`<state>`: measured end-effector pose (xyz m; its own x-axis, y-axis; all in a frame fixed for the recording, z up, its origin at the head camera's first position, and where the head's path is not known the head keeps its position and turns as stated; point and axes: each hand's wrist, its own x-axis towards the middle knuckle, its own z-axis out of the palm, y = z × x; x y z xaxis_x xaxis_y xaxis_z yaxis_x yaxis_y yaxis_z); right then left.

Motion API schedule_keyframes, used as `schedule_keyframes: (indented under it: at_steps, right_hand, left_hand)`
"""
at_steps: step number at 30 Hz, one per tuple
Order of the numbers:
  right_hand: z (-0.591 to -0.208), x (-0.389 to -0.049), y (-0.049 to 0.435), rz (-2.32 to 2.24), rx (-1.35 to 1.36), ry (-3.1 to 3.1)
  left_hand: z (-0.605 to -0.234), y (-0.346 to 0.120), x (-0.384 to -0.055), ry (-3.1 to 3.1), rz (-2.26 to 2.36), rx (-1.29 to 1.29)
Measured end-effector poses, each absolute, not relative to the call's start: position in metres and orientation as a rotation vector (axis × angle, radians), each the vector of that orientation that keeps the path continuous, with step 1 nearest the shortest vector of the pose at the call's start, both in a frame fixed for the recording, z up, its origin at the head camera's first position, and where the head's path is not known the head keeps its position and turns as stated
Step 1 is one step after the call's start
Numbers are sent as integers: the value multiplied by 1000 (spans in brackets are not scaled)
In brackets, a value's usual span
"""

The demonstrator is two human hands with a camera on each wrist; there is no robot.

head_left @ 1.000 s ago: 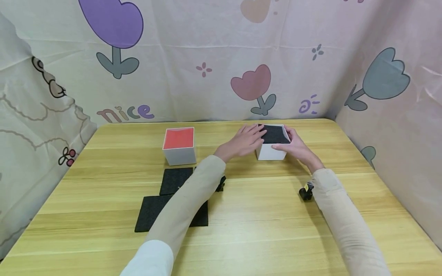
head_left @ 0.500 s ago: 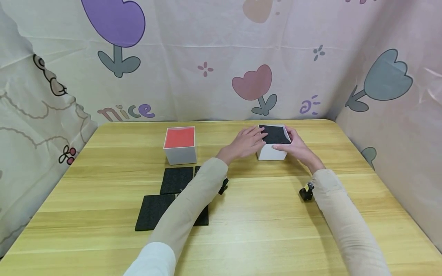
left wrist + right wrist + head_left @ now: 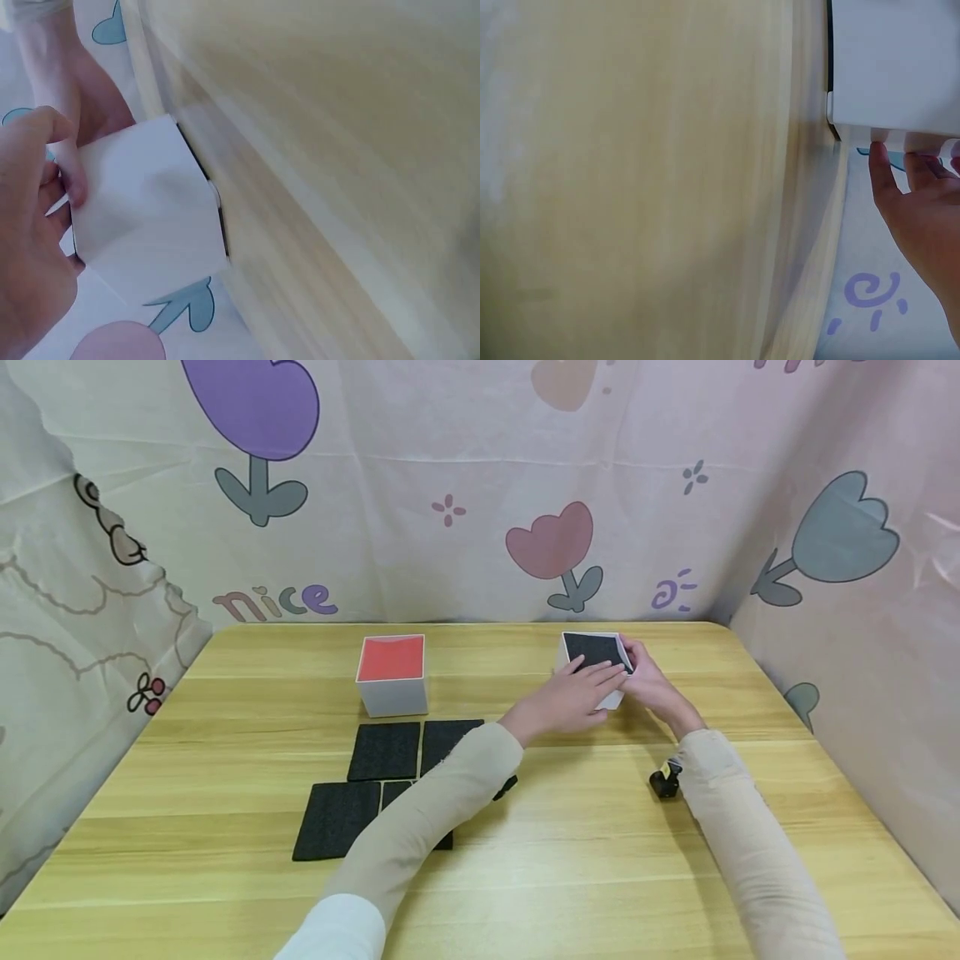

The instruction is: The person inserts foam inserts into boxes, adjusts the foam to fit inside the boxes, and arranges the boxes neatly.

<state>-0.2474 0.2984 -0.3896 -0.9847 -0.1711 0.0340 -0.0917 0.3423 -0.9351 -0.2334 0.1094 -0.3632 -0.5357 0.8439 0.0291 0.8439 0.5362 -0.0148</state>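
The white box (image 3: pixel 154 202) stands toward the back of the table (image 3: pixel 585 868), right of its middle, with a black sheet (image 3: pixel 592 646) filling its top. The right hand (image 3: pixel 651 683) grips the box at its right side, fingers on the outer wall and thumb against the near face, as it did half a second ago; the box keeps its place. What has moved is the left hand (image 3: pixel 573 695): earlier it lay at the left edge of the top, and now it is at the near edge, fingers extended and holding nothing, reaching over the sheet toward the right hand. It hides the near rim and much of the near face from the head view.

The left sleeve (image 3: pixel 427 814) has shifted rightward too, so more of the back-right black square (image 3: pixel 447 742) shows beside the back-left square (image 3: pixel 384 752). The arm crosses the front row, partly covering the pieces right of the front-left panel (image 3: pixel 337 818).

Behind these squares, well apart from the white box, a second box (image 3: pixel 393 700) has a red top (image 3: pixel 392 658). A printed curtain (image 3: pixel 420 410) hangs behind the table.
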Motion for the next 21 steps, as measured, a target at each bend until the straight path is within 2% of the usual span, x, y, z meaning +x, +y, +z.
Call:
schedule_keyframes:
  at_steps: [13, 18, 21]
  right_hand:
    - [-390, -246, 299, -1775, -285, 2502]
    - [-389, -245, 298, -1770, -276, 2504]
    - [-388, -244, 296, -1782, -251, 2484]
  left_hand:
    - [-359, 123, -229, -2760, 9, -1399]
    - [-355, 126, -234, -2825, -14, -1421]
    - [-354, 124, -241, -2868, -18, -1349]
